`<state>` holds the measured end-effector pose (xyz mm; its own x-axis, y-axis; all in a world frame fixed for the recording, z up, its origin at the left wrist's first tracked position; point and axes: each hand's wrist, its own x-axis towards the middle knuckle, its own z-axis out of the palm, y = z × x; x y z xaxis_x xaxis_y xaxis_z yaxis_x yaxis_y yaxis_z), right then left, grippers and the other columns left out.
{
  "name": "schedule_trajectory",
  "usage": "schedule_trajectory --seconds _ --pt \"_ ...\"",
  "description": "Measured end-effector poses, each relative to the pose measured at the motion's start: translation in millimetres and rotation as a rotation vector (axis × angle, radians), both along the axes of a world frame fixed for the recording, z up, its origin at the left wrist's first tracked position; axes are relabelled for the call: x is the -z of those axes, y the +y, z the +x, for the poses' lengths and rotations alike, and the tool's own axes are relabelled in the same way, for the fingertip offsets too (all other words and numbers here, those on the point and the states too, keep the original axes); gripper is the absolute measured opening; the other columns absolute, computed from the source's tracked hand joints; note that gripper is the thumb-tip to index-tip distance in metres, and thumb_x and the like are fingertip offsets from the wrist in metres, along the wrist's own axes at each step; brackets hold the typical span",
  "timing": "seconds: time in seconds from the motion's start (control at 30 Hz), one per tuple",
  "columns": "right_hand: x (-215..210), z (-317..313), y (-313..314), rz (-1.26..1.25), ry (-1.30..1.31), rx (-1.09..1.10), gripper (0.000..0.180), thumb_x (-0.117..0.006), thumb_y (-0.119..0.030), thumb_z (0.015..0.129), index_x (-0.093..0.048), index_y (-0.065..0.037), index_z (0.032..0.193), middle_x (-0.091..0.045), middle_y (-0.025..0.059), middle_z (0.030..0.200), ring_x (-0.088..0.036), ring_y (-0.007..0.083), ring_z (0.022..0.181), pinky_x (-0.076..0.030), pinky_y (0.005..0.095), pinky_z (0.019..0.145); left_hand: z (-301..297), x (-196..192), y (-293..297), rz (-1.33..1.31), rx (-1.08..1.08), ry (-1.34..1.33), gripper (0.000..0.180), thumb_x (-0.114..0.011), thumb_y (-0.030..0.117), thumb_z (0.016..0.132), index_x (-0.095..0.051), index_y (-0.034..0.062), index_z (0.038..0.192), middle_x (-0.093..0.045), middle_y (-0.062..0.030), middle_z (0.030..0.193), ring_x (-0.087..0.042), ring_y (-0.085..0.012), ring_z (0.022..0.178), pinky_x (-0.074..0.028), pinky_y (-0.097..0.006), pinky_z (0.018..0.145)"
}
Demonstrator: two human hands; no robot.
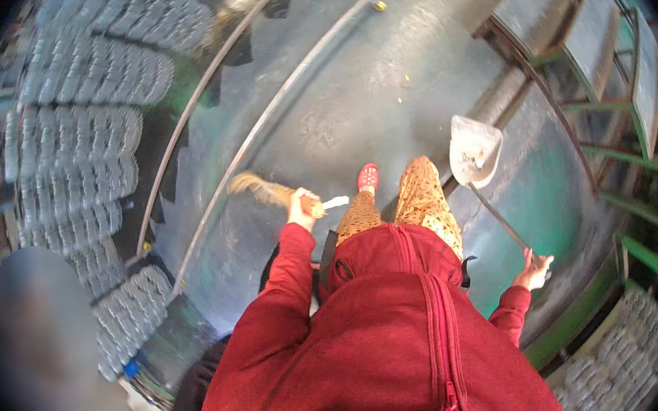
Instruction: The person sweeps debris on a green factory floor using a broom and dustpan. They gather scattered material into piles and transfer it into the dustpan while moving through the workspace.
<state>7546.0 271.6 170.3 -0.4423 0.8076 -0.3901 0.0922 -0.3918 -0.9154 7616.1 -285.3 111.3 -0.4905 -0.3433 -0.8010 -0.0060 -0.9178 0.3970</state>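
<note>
Shrink-wrapped packs of clear bottles (pixel 84 134) stacked along the floor's left edge; more bottle packs (pixel 622 367) at its lower right corner; two long metal rails (pixel 258 125) run diagonally across the grey-green floor (pixel 381 89); green metal frames (pixel 643 175) line its right edge.

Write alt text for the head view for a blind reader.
A person in a red zipped jacket stands on a grey-green floor, the left hand gripping a straw broom and the right hand holding a long-handled dustpan. Packs of bottles are stacked at left.
</note>
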Motion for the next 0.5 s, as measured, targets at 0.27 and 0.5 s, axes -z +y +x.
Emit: schedule_trajectory --seconds 0.27,0.5 --pt "-40 -13 -86 0.065 -0.069 0.056 0.038 -0.059 -0.031 0.078 -0.043 0.003 0.075 -0.049 0.0147 0.077 -0.058 0.0301 0.067 -0.054 0.034 0.069 -162 -45 79 0.18 0.63 -0.004 0.008 -0.054 0.013 0.071 -0.048 0.0094 0.071 -0.045 -0.0024 0.054 -0.048 -0.0169 0.049 -0.042 -0.031 0.049" --pt "-37 -27 -105 0.08 -0.149 0.151 0.039 -0.059 -0.031 0.079 -0.042 0.004 0.076 -0.047 0.015 0.079 -0.056 0.0297 0.066 -0.054 0.0353 0.068 -299 -72 130 0.23 0.719 0.093 0.014 -0.056 0.02 0.071 -0.045 0.0116 0.069 -0.047 -0.0017 0.06 -0.047 -0.0155 0.049 -0.042 -0.028 0.046"
